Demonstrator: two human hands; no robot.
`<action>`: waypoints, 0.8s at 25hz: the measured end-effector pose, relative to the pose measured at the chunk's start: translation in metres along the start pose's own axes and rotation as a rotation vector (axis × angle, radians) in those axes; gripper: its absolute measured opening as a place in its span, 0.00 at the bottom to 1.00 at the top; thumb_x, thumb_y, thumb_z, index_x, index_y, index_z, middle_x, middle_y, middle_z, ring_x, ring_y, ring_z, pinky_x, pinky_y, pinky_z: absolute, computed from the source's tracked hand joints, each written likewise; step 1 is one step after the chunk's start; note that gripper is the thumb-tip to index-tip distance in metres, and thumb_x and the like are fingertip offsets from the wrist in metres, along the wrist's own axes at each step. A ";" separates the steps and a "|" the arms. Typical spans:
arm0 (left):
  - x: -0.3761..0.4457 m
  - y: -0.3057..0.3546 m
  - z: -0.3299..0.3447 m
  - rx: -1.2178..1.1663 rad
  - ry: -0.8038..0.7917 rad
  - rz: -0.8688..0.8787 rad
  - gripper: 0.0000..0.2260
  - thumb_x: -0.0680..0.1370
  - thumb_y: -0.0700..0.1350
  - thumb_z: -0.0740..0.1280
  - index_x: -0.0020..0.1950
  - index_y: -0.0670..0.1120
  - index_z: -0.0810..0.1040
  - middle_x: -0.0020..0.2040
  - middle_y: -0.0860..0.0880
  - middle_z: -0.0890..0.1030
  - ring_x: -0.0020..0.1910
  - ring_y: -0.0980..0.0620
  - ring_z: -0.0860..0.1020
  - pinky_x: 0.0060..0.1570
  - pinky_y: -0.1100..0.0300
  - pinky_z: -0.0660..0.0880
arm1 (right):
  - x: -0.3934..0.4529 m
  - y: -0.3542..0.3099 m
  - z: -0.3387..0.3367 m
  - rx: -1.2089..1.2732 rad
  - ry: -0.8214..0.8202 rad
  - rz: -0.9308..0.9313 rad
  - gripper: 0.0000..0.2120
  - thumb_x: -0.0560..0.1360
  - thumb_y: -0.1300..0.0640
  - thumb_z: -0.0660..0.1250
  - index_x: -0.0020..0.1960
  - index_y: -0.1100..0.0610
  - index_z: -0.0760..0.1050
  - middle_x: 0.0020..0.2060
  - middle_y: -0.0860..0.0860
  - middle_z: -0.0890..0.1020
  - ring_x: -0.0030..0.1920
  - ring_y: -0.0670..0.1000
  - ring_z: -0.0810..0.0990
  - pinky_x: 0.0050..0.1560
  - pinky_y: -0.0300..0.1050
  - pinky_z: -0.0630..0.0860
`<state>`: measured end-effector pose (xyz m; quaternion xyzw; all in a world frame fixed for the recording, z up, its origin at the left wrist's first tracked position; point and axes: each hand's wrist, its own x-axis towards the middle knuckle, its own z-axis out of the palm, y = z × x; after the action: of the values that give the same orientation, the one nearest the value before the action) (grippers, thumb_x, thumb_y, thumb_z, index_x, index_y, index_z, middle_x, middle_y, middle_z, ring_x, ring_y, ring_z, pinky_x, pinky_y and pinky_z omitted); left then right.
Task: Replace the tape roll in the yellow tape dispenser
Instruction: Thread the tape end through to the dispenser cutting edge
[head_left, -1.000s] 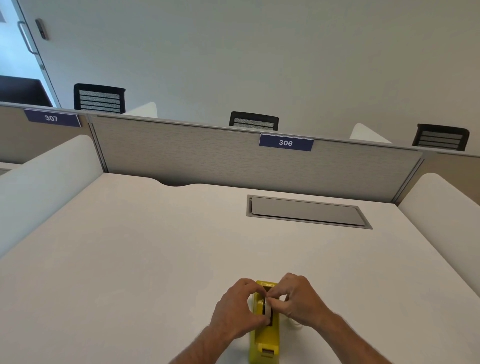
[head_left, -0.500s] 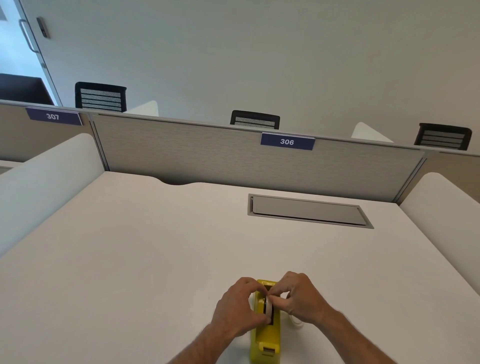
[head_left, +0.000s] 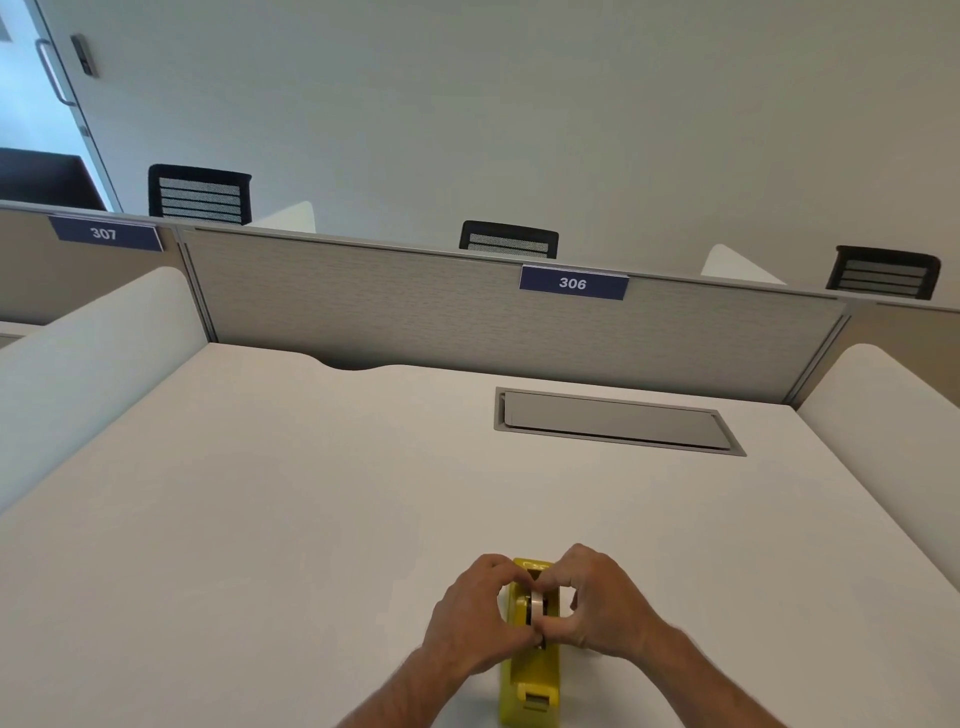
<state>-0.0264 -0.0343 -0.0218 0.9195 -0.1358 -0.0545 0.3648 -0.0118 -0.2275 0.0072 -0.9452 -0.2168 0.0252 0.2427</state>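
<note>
The yellow tape dispenser (head_left: 531, 675) stands on the white desk (head_left: 291, 519) near its front edge, with its cutter end toward me. A pale tape roll (head_left: 536, 605) sits upright in the dispenser's slot. My left hand (head_left: 475, 618) pinches the roll from the left and my right hand (head_left: 597, 608) pinches it from the right, fingertips meeting over it. The lower part of the roll is hidden inside the dispenser and behind my fingers.
A grey cable hatch (head_left: 615, 421) is set into the desk at the back right. A grey partition (head_left: 415, 312) labelled 306 closes the far edge, with white side dividers (head_left: 78, 364) left and right. Black chair backs (head_left: 509, 240) show behind it.
Both hands have stayed on the roll, the fingers shifting slightly around it and opening a small gap above. The dispenser has not moved.
</note>
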 end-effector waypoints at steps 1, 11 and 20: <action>0.000 0.000 0.000 0.003 -0.002 -0.002 0.25 0.63 0.65 0.71 0.58 0.62 0.76 0.62 0.65 0.70 0.59 0.64 0.70 0.60 0.62 0.74 | 0.000 -0.001 0.000 0.008 -0.001 0.005 0.17 0.65 0.39 0.71 0.52 0.43 0.85 0.42 0.34 0.83 0.48 0.41 0.75 0.42 0.30 0.71; 0.002 -0.001 0.000 0.016 -0.005 -0.004 0.25 0.62 0.65 0.72 0.58 0.62 0.76 0.63 0.64 0.71 0.58 0.64 0.69 0.59 0.64 0.73 | 0.003 -0.003 -0.006 0.074 -0.009 0.050 0.08 0.69 0.46 0.70 0.45 0.43 0.86 0.36 0.35 0.84 0.46 0.42 0.77 0.45 0.41 0.77; 0.000 0.002 0.000 0.040 -0.010 -0.023 0.25 0.64 0.63 0.73 0.60 0.62 0.75 0.65 0.64 0.70 0.59 0.64 0.68 0.56 0.65 0.69 | 0.004 -0.001 -0.006 0.099 -0.006 0.069 0.06 0.70 0.48 0.72 0.45 0.43 0.86 0.38 0.38 0.86 0.47 0.43 0.77 0.42 0.39 0.77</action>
<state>-0.0268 -0.0357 -0.0203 0.9278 -0.1281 -0.0606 0.3452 -0.0074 -0.2276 0.0136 -0.9388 -0.1835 0.0471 0.2876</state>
